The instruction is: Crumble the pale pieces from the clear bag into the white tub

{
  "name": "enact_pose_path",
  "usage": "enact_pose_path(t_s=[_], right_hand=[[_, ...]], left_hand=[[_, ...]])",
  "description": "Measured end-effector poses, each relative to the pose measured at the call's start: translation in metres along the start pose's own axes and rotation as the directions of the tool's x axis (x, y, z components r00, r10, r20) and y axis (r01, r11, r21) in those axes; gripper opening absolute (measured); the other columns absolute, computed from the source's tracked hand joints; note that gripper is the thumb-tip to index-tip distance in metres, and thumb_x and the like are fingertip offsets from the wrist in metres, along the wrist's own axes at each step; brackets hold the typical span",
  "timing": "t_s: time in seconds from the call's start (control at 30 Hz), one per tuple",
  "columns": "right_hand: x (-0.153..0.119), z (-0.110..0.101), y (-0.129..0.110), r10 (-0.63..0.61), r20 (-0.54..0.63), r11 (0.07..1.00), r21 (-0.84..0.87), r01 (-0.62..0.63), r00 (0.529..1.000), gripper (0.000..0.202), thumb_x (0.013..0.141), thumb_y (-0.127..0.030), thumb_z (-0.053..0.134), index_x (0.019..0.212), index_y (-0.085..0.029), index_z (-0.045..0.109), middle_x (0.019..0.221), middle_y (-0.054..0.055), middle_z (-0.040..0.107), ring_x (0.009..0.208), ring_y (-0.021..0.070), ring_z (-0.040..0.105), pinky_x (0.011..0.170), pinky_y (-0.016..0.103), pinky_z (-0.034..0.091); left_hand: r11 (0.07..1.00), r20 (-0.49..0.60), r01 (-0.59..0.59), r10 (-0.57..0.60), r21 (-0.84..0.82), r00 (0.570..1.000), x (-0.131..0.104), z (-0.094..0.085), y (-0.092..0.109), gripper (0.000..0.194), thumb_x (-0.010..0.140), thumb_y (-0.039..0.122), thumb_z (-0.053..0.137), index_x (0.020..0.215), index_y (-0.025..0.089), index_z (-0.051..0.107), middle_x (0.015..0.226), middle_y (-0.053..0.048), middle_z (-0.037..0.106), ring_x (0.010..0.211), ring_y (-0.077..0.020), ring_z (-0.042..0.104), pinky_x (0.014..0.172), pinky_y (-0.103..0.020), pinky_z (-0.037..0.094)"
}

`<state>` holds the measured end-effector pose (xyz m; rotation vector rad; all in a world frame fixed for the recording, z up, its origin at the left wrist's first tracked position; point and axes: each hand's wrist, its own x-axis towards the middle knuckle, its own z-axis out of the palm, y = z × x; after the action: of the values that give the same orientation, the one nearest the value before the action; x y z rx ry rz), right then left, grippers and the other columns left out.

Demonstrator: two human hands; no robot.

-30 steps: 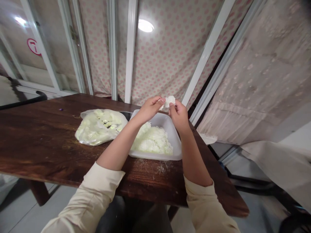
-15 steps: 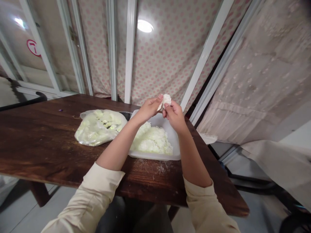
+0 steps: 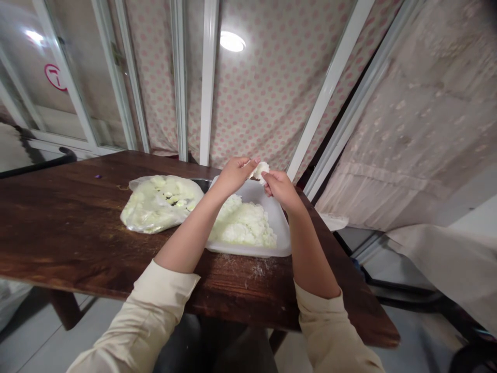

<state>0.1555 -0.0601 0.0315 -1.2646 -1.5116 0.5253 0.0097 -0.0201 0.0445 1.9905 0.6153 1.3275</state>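
Observation:
My left hand (image 3: 235, 173) and my right hand (image 3: 280, 186) meet above the far part of a white plastic tub (image 3: 282, 225). Between their fingertips is a small white bumpy piece (image 3: 263, 169) that looks like a cauliflower floret. Both hands pinch it, thumbs uppermost. Below them, a heap of similar white, faintly green pieces (image 3: 248, 225) fills much of the tub. My left forearm covers the tub's left side.
A clear plastic bag (image 3: 159, 204) of pale green-white pieces lies left of the tub on the dark wooden table (image 3: 77, 223). The rim of a dark bowl (image 3: 202, 184) shows behind it. White crumbs (image 3: 256, 269) are scattered by the tub's near edge. Curtained glass panels stand beyond.
Both hands have come down slightly with the white piece, and my right hand has shifted a little to the right. The bag and tub have stayed in place.

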Motion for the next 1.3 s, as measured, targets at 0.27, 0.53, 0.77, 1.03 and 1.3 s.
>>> enact_pose_path(t_s=[0.27,0.53,0.77,1.03,1.3], right_hand=[[0.003,-0.004,0.01,-0.105,-0.164,0.991,-0.095,0.09,0.981,0.02,0.065,-0.019,0.05,0.05,-0.019,0.036,0.047,-0.006,0.039,0.048,0.0099,0.049,0.05,0.023,0.038],[0.003,-0.001,0.01,-0.009,-0.067,0.999,-0.046,0.006,0.998,0.022,0.068,-0.025,0.059,0.086,-0.021,0.048,0.058,-0.005,0.054,0.048,0.0129,0.054,0.048,0.025,0.042],[0.003,0.002,0.014,-0.177,-0.068,0.891,-0.434,0.131,0.982,0.029,0.077,-0.04,0.054,0.058,-0.019,0.046,0.055,-0.001,0.05,0.057,0.0141,0.048,0.058,0.027,0.034],[0.005,0.008,0.019,-0.221,-0.051,0.93,-0.313,0.194,0.974,0.011,0.076,-0.019,0.047,0.087,-0.022,0.043,0.073,-0.002,0.052,0.065,0.013,0.052,0.063,0.027,0.04],[0.004,0.007,0.014,-0.07,-0.012,0.982,-0.179,0.067,0.997,0.016,0.075,-0.03,0.056,0.087,-0.02,0.053,0.055,-0.004,0.057,0.04,0.0099,0.045,0.043,0.024,0.036]], left_hand=[[0.999,-0.018,0.014,-0.013,0.037,1.0,0.002,0.001,-0.003,0.048,0.08,0.052,0.047,0.05,0.018,0.029,0.048,0.004,0.026,0.046,-0.0069,0.024,0.048,-0.025,0.019],[0.998,-0.016,0.023,-0.022,0.055,1.0,0.001,0.001,0.0,0.046,0.081,0.049,0.046,0.05,0.018,0.032,0.047,0.004,0.027,0.047,-0.0076,0.026,0.049,-0.025,0.02],[0.994,-0.002,0.033,-0.033,0.1,0.999,0.001,0.002,-0.001,0.044,0.082,0.046,0.045,0.05,0.017,0.033,0.048,0.004,0.029,0.048,-0.0075,0.028,0.05,-0.024,0.021],[0.996,0.019,0.05,-0.052,0.08,0.998,0.0,0.004,-0.001,0.044,0.081,0.046,0.045,0.05,0.018,0.032,0.047,0.005,0.028,0.048,-0.0075,0.026,0.048,-0.024,0.02],[0.988,0.051,0.073,-0.08,0.135,0.995,0.001,0.004,-0.002,0.044,0.081,0.048,0.045,0.05,0.018,0.036,0.045,0.004,0.029,0.047,-0.0084,0.027,0.048,-0.025,0.02]])
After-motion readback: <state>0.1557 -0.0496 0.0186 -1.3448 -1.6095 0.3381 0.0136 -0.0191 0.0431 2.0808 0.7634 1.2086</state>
